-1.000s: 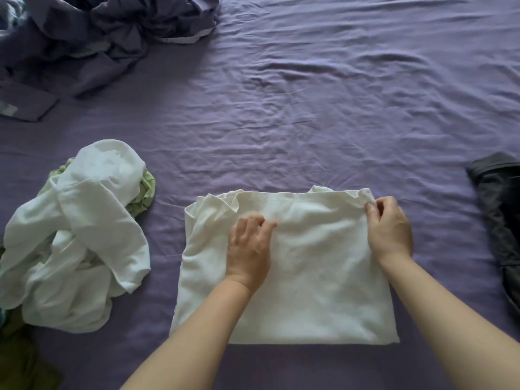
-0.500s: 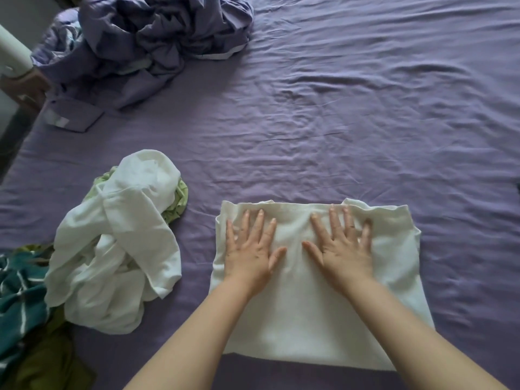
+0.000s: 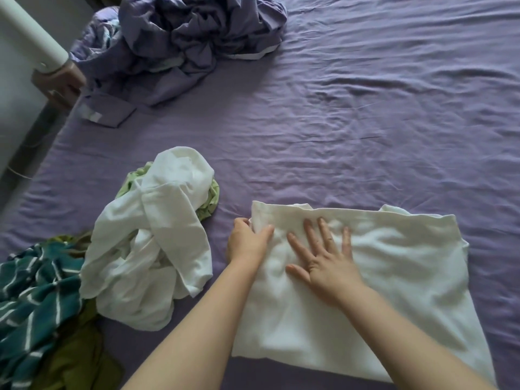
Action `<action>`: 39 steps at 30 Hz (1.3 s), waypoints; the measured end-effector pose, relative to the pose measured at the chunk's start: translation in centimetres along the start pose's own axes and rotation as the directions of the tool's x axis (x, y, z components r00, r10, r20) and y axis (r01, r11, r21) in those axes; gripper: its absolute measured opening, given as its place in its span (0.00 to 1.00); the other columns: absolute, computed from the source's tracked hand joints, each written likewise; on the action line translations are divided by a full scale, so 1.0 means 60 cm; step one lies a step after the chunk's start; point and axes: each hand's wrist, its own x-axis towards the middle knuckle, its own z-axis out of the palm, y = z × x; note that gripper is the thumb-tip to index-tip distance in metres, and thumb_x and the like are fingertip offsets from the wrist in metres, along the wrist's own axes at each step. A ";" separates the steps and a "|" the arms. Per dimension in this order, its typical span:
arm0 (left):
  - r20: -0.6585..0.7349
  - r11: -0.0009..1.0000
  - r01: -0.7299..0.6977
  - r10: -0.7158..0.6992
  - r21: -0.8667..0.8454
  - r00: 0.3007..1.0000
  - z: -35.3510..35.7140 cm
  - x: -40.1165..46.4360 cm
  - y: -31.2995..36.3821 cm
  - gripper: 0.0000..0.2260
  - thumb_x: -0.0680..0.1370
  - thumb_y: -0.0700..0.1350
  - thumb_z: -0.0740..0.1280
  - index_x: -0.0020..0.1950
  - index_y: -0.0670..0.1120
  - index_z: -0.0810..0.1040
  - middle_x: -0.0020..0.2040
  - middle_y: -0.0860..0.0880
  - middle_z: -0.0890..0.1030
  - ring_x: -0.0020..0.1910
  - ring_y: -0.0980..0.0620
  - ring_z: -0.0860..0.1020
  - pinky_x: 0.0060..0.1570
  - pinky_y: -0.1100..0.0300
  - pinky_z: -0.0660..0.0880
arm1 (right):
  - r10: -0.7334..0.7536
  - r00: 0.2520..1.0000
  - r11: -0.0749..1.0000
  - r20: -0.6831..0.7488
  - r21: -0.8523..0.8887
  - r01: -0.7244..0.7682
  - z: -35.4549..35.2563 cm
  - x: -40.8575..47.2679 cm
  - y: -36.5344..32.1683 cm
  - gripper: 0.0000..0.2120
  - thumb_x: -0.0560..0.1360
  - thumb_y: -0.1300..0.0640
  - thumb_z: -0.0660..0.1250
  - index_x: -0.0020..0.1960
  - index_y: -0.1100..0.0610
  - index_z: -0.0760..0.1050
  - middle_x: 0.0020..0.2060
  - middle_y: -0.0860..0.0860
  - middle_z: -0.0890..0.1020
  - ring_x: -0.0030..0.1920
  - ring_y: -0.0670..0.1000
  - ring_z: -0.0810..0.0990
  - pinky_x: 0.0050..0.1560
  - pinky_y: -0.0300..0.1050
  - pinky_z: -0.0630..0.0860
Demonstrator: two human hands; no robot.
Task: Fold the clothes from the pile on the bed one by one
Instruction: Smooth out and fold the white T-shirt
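White folded garment [image 3: 380, 282] lies flat on the purple bed sheet [image 3: 365, 122]. Since 0.5 s ago, the left hand [image 3: 247, 243] has slid to its left edge and pinches it; the right hand [image 3: 323, 263] still presses flat, fingers spread.

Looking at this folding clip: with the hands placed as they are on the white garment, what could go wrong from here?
1. The left hand pinches the white garment at its left edge; pulling might drag the whole fold out of line.
2. The right hand presses flat near that edge only, so the far right side could bunch.
3. The unfolded white garment lies close and might get caught in the fold.
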 end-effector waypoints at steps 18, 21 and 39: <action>0.683 0.810 0.186 0.318 -0.556 0.658 0.002 -0.217 0.121 0.30 0.73 0.72 0.46 0.62 0.60 0.75 0.36 0.54 0.80 0.30 0.60 0.78 0.34 0.60 0.77 | 0.234 0.919 0.770 -0.318 0.638 0.025 -0.125 -0.174 0.000 0.36 0.75 0.63 0.57 0.70 0.37 0.42 0.71 0.34 0.43 0.72 0.45 0.60 0.64 0.41 0.69; 0.732 0.816 0.179 0.366 -0.549 0.575 0.041 -0.255 0.159 0.27 0.74 0.71 0.46 0.65 0.64 0.72 0.47 0.50 0.82 0.43 0.54 0.81 0.47 0.52 0.80 | 0.272 0.902 0.770 -0.335 0.639 0.005 -0.126 -0.203 0.076 0.37 0.74 0.69 0.56 0.72 0.41 0.45 0.73 0.40 0.51 0.71 0.48 0.63 0.67 0.42 0.66; 0.334 0.824 -0.498 0.405 0.271 0.851 0.193 -0.250 0.081 0.43 0.74 0.53 0.68 0.78 0.54 0.39 0.77 0.44 0.36 0.76 0.43 0.47 0.74 0.51 0.49 | 0.760 0.650 0.500 -0.026 0.663 -0.558 -0.010 -0.220 0.214 0.25 0.76 0.52 0.64 0.68 0.63 0.63 0.62 0.63 0.70 0.61 0.63 0.70 0.55 0.53 0.68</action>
